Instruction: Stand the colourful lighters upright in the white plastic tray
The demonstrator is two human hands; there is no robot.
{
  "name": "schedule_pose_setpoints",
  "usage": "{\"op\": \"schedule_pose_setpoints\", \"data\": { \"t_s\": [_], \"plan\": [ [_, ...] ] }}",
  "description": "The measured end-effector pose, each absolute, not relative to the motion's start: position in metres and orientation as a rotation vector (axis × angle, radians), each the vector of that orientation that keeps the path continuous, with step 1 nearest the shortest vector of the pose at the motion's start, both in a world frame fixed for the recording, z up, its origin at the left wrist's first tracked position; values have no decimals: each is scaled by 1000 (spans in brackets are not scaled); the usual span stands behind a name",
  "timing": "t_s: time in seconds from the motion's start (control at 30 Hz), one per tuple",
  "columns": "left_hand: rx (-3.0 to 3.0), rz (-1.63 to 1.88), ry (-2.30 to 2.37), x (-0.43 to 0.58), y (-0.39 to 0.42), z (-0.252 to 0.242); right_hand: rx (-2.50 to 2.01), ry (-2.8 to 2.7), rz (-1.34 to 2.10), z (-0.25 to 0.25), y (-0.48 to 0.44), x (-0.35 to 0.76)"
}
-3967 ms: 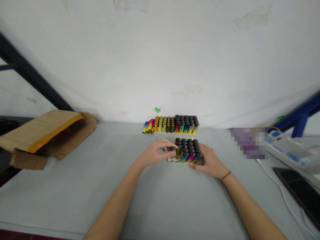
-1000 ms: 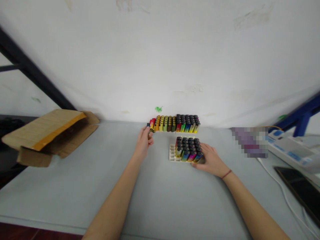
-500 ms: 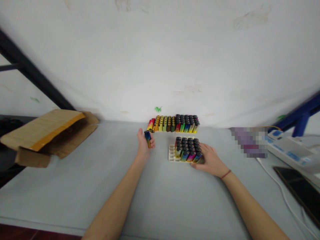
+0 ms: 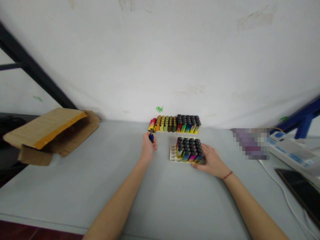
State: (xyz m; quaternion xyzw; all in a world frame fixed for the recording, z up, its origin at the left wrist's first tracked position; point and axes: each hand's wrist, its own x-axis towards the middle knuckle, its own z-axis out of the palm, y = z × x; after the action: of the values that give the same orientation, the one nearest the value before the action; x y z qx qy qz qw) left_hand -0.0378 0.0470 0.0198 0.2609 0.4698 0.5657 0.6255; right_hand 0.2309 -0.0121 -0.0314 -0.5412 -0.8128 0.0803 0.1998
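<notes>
My left hand (image 4: pixel 148 148) is closed round a blue lighter (image 4: pixel 151 137), held upright a little left of a white tray (image 4: pixel 173 154). The tray carries several colourful lighters (image 4: pixel 189 150) with black caps, and its left column of slots is bare. My right hand (image 4: pixel 212 160) rests against the tray's right front corner with fingers curled on it. A long row of lighters (image 4: pixel 175 124) stands by the wall behind the tray.
An open cardboard box (image 4: pixel 47 133) lies at the left. At the right are a blurred purple patch (image 4: pixel 251 143), a white power strip (image 4: pixel 292 148) with a cable, and a dark phone (image 4: pixel 300 190). The grey table (image 4: pixel 100 186) runs to a front edge below.
Four seconds ago both hands were at the tray. My left hand then reached to the row's left end, took a blue lighter and has drawn it back towards the tray. The right hand stayed put.
</notes>
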Motion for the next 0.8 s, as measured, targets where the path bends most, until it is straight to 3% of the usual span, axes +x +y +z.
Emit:
{"op": "schedule_pose_setpoints", "data": {
  "t_s": [0.8],
  "plan": [
    [552, 1310, 1120, -34, 44, 17, -1506, -2271, 252, -29, -13, 230]
  ]
}}
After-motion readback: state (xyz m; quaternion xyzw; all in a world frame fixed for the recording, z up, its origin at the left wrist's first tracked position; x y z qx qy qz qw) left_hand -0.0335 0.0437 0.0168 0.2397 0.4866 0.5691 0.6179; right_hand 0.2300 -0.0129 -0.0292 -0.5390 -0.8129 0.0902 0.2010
